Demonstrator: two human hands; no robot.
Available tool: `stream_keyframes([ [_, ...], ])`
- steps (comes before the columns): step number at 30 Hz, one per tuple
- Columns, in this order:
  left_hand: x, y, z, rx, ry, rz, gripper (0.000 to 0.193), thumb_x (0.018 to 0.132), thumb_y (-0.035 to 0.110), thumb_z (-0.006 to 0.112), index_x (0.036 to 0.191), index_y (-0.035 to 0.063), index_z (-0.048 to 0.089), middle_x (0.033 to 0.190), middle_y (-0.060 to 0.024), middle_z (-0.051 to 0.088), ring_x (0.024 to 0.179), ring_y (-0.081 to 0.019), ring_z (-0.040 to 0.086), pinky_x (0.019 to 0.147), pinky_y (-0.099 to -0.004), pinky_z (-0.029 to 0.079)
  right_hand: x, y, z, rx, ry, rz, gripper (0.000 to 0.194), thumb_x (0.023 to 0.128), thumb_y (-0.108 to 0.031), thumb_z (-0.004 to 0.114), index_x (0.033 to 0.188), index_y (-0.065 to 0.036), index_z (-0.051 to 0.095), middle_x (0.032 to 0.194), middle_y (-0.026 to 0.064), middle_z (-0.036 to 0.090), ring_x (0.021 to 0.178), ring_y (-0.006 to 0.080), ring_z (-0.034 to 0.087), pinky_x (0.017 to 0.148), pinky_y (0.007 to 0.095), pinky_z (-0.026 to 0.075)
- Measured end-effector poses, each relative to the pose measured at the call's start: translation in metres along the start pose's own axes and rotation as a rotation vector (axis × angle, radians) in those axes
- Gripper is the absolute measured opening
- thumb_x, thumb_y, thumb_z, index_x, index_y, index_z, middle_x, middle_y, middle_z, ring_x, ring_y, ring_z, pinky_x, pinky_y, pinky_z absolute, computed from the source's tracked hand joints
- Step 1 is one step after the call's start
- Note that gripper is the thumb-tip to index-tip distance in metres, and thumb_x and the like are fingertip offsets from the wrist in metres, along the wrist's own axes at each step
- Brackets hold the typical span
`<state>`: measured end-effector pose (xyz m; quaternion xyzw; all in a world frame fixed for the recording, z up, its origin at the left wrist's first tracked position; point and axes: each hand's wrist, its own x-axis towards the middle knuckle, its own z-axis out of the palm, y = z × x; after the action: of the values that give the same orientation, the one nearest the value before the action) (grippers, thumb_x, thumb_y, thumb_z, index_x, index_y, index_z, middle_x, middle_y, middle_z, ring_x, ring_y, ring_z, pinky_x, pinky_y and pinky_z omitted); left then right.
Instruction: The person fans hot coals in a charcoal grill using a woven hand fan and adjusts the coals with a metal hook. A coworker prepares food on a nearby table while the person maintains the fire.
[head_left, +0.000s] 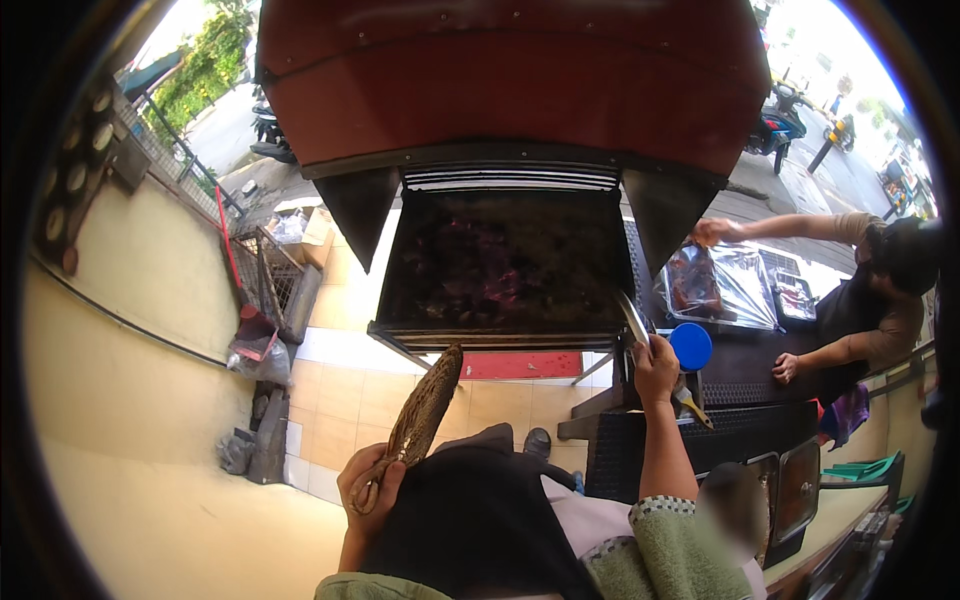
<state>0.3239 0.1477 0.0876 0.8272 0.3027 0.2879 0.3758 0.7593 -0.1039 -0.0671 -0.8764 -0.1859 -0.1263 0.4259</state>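
Observation:
A charcoal grill (510, 262) with glowing coals lies before me under a red metal hood (517, 97). My left hand (373, 480) grips the looped handle of a woven hand fan (424, 405), whose tip points up to the grill's front edge. My right hand (655, 369) is closed on metal tongs (634, 315) at the grill's right front corner; their far ends reach over the coal bed and are hard to make out. Just right of that hand is a blue round lid (690, 347), and below it a brush with a yellow handle (697, 409).
At the right a co-worker (862, 315) reaches over a plastic-covered tray (720, 289) of food on the dark table (742, 367). Metal-lidded containers (796, 491) stand at lower right. A wire cage (262, 262), a cardboard box (316, 236) and bags are along the left wall.

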Motion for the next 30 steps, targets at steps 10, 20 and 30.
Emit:
stream_keyframes([
  [10,0.014,0.012,0.014,0.059,-0.15,0.03,0.021,0.088,0.009,0.083,0.101,-0.003,0.072,0.098,-0.0163,0.075,0.086,-0.032,0.073,0.078,-0.0352,0.057,0.003,-0.057,-0.018,-0.34,0.126,-0.218,0.049,0.082,-0.023,0.084,0.125,-0.005,0.068,0.129,0.0143,0.064,0.118,0.038,0.059,0.102,0.0504,0.045],
  [20,0.026,0.039,0.0,0.1,-0.748,0.229,0.046,0.087,0.025,0.085,0.125,0.0048,0.069,0.118,-0.0185,0.074,0.107,-0.0359,0.072,0.092,-0.0431,0.057,-0.13,-0.289,-0.033,-0.104,-1.187,-0.447,0.07,0.086,-0.039,0.082,0.147,-0.012,0.06,0.127,0.0152,0.072,0.116,0.0367,0.069,0.108,0.0408,0.051],
  [30,-0.049,-0.084,-0.098,-0.073,-0.396,-0.036,0.033,0.089,0.013,0.083,0.118,0.0013,0.071,0.13,-0.0194,0.072,0.121,-0.0376,0.069,0.104,-0.045,0.053,-0.102,-0.055,-0.262,-0.291,0.633,0.025,0.043,0.101,-0.039,0.074,0.121,0.0,0.075,0.111,0.0169,0.078,0.09,0.0256,0.075,0.088,0.0388,0.055],
])
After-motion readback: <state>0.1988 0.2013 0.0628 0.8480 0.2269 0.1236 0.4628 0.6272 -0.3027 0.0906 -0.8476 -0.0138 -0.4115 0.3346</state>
